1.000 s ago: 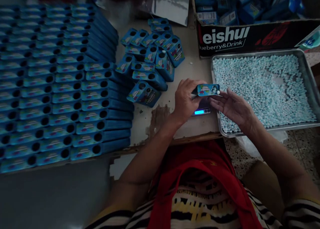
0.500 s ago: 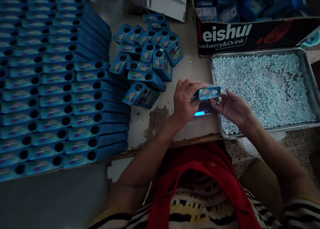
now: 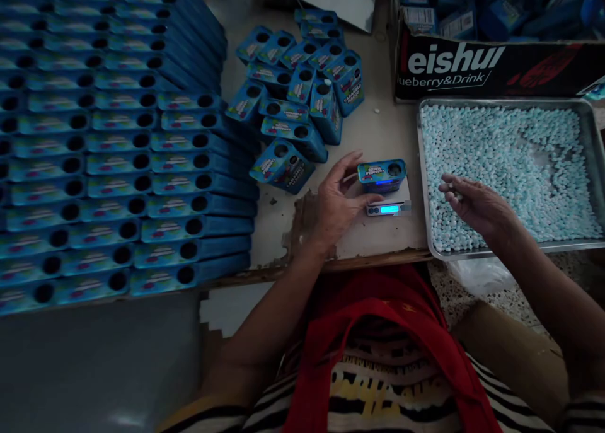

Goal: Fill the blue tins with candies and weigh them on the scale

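Note:
A blue box (image 3: 382, 176) with a round hole in its top stands upright on a small digital scale (image 3: 388, 210), whose display glows blue. Beside the box, on its left, my left hand (image 3: 338, 203) is open, fingers and thumb apart, with the thumb near the scale's edge. My right hand (image 3: 472, 203) hovers over the left part of a metal tray (image 3: 428, 225) of pale blue and white candies (image 3: 496, 168). Its fingers are bent together around a few small candies.
Rows of blue boxes (image 3: 106, 168) cover the left side. Several loose boxes (image 3: 286, 165) stand behind my left hand. A black carton (image 3: 454, 70) holding more boxes sits behind the tray. The table's worn front edge (image 3: 378, 261) runs near my red apron.
The blue box has gone from my left hand's grip onto the scale, and that hand has opened. My right hand has moved right, away from the box, over the tray. The view has shifted slightly.

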{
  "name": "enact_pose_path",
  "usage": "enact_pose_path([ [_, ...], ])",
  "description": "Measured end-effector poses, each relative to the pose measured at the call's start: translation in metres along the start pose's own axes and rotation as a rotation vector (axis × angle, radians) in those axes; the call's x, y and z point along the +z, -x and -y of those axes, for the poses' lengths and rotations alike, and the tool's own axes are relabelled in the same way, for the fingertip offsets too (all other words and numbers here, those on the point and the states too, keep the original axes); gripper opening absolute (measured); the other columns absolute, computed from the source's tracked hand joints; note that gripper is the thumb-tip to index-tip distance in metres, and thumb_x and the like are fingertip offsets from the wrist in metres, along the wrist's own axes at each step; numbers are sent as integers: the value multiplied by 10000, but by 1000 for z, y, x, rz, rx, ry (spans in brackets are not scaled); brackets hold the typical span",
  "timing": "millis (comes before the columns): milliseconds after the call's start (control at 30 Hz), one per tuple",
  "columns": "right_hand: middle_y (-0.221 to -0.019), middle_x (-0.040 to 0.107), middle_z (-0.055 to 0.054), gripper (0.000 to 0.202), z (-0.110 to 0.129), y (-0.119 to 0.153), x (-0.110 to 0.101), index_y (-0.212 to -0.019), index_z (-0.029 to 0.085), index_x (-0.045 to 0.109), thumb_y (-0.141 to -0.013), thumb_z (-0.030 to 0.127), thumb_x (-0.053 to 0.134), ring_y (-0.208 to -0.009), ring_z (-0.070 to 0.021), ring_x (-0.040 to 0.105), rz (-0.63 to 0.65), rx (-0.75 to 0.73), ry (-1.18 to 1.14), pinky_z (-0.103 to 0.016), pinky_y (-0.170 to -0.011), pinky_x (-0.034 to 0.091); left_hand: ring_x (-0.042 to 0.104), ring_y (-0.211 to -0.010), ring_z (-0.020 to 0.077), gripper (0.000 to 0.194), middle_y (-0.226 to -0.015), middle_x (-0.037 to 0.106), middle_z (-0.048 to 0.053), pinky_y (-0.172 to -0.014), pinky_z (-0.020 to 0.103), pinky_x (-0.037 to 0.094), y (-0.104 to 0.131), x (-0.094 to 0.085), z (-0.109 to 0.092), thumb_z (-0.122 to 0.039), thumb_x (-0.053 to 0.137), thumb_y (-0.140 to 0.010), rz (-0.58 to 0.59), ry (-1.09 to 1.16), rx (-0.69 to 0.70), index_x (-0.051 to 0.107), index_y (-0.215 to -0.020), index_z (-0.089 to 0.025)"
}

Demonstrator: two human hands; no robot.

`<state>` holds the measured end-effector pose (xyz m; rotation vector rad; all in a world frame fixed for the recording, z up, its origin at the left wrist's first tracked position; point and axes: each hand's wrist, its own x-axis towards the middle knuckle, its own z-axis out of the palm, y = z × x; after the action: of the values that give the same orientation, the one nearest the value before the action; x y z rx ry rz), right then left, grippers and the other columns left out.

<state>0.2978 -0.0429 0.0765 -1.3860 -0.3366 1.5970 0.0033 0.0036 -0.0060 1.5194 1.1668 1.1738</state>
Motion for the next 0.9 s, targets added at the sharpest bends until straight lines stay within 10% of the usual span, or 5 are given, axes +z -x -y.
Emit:
enact_pose_path([
  [133, -677, 668, 11, 188, 6, 2, 13, -934, 162, 796, -1081, 249, 718, -497, -46, 547, 60, 75, 86, -107, -427, 488, 777, -1275, 285, 630, -1297, 805, 98, -1145, 507, 644, 19, -38, 5, -474, 931, -854, -90, -20, -11, 691, -1399, -271],
  [300, -834, 759, -43, 79, 29, 6, 43, -990, 169, 807, -1031, 174, 740, -723, -113, 696, 119, 16, 209, -212, -647, 627, 817, -1053, 280, 348, -1106, 834, 37, -1008, 514, 718, 45, -72, -14, -425, 899, -902, -292, -131, -59, 766, -1196, -295],
  [633, -657, 701, 5, 129, 72, 19, 102, -894, 166, 764, -951, 157, 879, -516, -66, 549, 345, -153, 705, -180, -438, 386, 815, -1070, 310, 308, -1098, 832, 4, -1071, 612, 675, 48, -84, -30, -409, 881, -922, -254, -132, 21, 785, -1203, -324],
  [900, -627, 644, 53, 258, 74, 6, 130, -868, 194, 731, -829, 56, 946, -532, -67, 555, 240, -153, 783, -186, -449, 340, 804, -1113, 290, 446, -1140, 821, 21, -1052, 543, 668, 31, -77, -38, -358, 911, -896, -226, -66, 83, 739, -1305, -309],
])
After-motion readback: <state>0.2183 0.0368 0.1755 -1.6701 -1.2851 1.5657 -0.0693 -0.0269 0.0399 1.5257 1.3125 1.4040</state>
